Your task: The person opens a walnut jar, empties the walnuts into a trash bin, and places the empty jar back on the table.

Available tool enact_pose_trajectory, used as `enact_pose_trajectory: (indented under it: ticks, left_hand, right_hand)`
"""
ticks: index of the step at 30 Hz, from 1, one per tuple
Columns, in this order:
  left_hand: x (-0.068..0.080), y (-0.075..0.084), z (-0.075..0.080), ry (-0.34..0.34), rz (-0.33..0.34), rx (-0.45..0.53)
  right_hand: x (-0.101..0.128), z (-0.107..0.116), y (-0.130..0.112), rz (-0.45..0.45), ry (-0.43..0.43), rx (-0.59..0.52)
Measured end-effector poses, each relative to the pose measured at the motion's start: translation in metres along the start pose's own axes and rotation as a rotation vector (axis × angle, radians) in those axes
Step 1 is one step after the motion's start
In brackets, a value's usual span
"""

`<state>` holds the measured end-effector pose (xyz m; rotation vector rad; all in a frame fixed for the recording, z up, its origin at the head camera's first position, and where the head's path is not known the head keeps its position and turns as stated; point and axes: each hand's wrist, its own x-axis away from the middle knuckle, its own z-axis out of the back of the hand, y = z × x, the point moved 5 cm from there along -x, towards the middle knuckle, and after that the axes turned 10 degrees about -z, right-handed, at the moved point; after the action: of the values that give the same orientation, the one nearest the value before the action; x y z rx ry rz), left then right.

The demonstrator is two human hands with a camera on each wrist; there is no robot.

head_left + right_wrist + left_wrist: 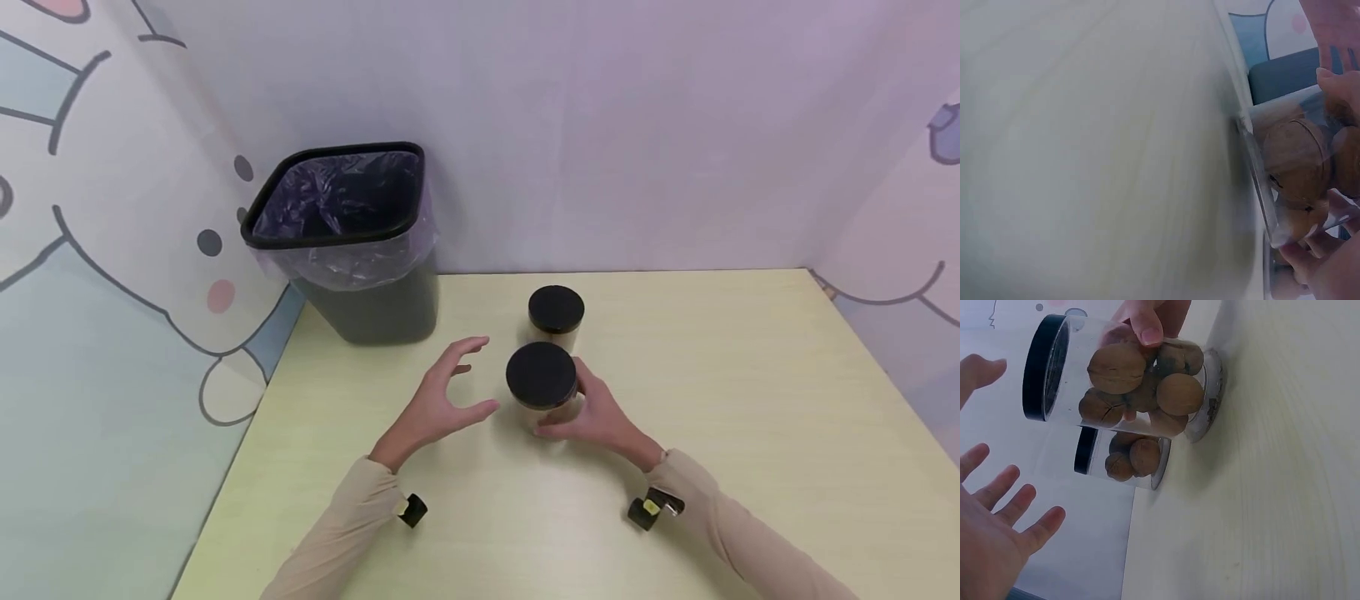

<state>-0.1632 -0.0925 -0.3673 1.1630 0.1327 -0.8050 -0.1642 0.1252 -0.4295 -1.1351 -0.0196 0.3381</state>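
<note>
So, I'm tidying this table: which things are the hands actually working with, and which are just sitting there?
In use:
near jar of walnuts, gripped by right hand
left hand, open beside it, not touching

Just there:
far jar
lined bin
table

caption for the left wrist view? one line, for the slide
Right hand grips a clear black-lidded jar of walnuts on the table; open left hand nearby, second jar behind.

You have open table (750, 400) to the right and in front, while the second jar (556, 312) stands just behind the held jar (542, 379) and the bin (352, 242) blocks the far left.
</note>
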Motion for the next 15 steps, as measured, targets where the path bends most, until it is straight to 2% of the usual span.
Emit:
enact_pose_trajectory:
  ticks: [7,15]
  left_hand:
    - [-0.001,0.011,-0.001,-0.002,-0.025,-0.005]
    - [-0.002,0.022,-0.004,-0.033,-0.043,-0.019]
  right_hand:
    - [0.004,0.008,-0.015,0.093,0.028,0.071]
    - [0.004,0.015,0.005,0.113,0.050,0.189]
